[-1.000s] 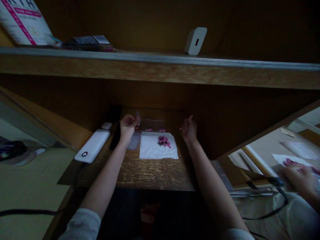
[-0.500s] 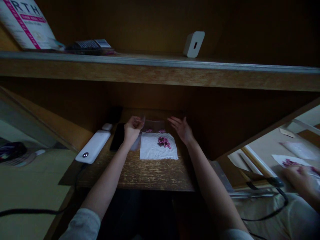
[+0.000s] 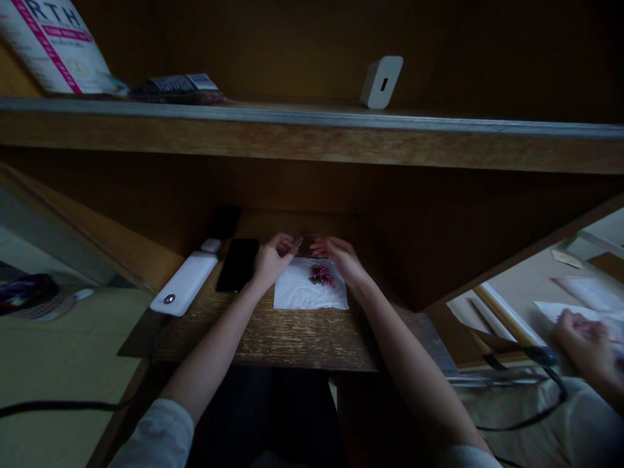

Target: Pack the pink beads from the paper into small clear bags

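Observation:
My left hand (image 3: 275, 255) pinches a small clear plastic piece (image 3: 298, 240), which looks like a little bag, between thumb and fingertips. Facing it, a short gap away, is my right hand (image 3: 341, 257); its fingers stretch out to the left, and nothing shows in them. Both hands are over the far edge of a creased white tissue (image 3: 292, 292) lying flat on the wooden desk (image 3: 292, 338). A clump of small pink bead-like pieces (image 3: 322, 275) rests on the tissue. What lies behind it is mostly hidden by my hands.
A black phone (image 3: 236, 266) and a white power bank (image 3: 185, 285) with a cable lie to the left. On the shelf (image 3: 292, 136) above stand a white charger (image 3: 383, 82) and a white packet (image 3: 63, 45). At right, another person's hand (image 3: 582, 338) works over similar pink pieces.
My left hand has moved right with the clear plastic piece, uncovering the phone. My right hand has opened from a loose curl and come left, close to the left hand.

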The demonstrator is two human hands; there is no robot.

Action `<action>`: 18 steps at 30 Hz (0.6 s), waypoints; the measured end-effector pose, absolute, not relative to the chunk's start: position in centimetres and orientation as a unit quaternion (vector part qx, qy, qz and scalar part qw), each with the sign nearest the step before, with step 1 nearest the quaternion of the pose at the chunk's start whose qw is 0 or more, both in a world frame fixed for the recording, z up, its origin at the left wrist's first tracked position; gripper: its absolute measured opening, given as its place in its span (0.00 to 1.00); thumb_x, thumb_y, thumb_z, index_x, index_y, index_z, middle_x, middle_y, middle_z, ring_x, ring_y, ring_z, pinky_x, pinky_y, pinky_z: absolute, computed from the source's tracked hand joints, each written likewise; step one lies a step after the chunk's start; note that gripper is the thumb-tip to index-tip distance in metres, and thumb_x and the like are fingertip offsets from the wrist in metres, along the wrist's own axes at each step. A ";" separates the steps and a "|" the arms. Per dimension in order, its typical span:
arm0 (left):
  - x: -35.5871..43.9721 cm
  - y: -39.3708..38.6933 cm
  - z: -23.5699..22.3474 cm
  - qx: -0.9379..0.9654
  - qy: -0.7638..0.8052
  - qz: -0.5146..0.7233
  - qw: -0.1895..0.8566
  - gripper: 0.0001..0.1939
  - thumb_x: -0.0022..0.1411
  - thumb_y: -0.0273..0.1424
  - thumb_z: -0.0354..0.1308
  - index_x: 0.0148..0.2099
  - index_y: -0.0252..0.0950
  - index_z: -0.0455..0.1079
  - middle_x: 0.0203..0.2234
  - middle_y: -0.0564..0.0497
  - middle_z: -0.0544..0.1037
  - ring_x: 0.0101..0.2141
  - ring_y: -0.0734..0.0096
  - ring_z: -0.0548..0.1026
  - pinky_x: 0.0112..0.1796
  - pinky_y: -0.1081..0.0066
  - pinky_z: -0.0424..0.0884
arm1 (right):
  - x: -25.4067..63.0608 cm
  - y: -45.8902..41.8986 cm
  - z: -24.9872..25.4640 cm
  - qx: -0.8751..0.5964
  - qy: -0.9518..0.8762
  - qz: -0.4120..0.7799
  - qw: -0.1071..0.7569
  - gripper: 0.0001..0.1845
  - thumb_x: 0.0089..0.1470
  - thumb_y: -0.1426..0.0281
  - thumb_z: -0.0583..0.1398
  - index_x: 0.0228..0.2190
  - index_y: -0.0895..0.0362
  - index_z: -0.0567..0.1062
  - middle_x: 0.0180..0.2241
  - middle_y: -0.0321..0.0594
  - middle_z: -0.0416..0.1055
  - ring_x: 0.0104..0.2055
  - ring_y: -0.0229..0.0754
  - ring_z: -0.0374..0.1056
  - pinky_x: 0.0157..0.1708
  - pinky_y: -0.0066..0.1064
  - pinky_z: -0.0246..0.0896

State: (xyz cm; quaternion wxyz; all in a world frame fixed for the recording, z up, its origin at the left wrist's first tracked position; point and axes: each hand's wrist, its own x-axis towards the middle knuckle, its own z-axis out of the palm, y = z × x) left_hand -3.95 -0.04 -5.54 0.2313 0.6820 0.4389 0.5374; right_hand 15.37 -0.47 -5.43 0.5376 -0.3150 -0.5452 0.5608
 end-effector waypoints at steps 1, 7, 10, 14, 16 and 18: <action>-3.8 -0.2 -5.5 0.684 0.433 0.535 0.242 0.06 0.50 0.27 0.59 0.34 0.38 0.67 0.25 0.54 0.73 0.25 0.75 0.71 0.27 0.76 0.65 | 14.9 -0.7 -5.4 -0.313 -0.549 0.565 0.531 0.15 0.51 0.59 0.59 0.35 0.56 0.76 0.34 0.43 0.75 0.35 0.40 0.70 0.39 0.33 0.64; -3.2 -0.7 -5.1 0.664 0.409 0.552 0.295 0.09 0.47 0.24 0.59 0.33 0.36 0.66 0.26 0.54 0.72 0.26 0.76 0.70 0.27 0.77 0.65 | 13.3 -1.5 -5.3 -0.327 -0.585 0.554 0.493 0.15 0.49 0.59 0.60 0.35 0.55 0.76 0.35 0.41 0.74 0.33 0.37 0.68 0.34 0.28 0.62; -3.3 -0.7 -5.1 0.665 0.412 0.551 0.292 0.07 0.47 0.24 0.59 0.31 0.36 0.66 0.24 0.55 0.71 0.24 0.77 0.69 0.26 0.77 0.64 | 12.9 -1.5 -5.5 -0.344 -0.619 0.502 0.497 0.13 0.48 0.60 0.61 0.34 0.55 0.76 0.33 0.39 0.73 0.33 0.37 0.67 0.34 0.28 0.61; -3.4 -0.6 -5.3 0.673 0.420 0.542 0.278 0.06 0.47 0.22 0.58 0.29 0.37 0.66 0.23 0.57 0.70 0.23 0.77 0.68 0.24 0.77 0.62 | 12.3 -1.8 -5.8 -0.379 -0.657 0.417 0.502 0.13 0.48 0.60 0.60 0.33 0.55 0.74 0.33 0.39 0.72 0.33 0.38 0.67 0.34 0.29 0.61; -3.3 -0.6 -5.4 0.675 0.416 0.539 0.283 0.06 0.47 0.23 0.59 0.29 0.36 0.66 0.22 0.56 0.70 0.23 0.77 0.68 0.24 0.77 0.63 | 12.1 -1.9 -5.9 -0.395 -0.667 0.384 0.502 0.13 0.50 0.60 0.59 0.33 0.55 0.73 0.33 0.38 0.71 0.33 0.38 0.66 0.32 0.28 0.60; -3.3 -0.6 -5.3 0.679 0.402 0.532 0.306 0.06 0.46 0.23 0.59 0.28 0.36 0.66 0.22 0.56 0.70 0.23 0.77 0.68 0.25 0.77 0.63 | 12.1 -1.9 -6.0 -0.410 -0.672 0.369 0.494 0.13 0.51 0.59 0.58 0.33 0.55 0.73 0.33 0.38 0.71 0.31 0.38 0.66 0.30 0.27 0.60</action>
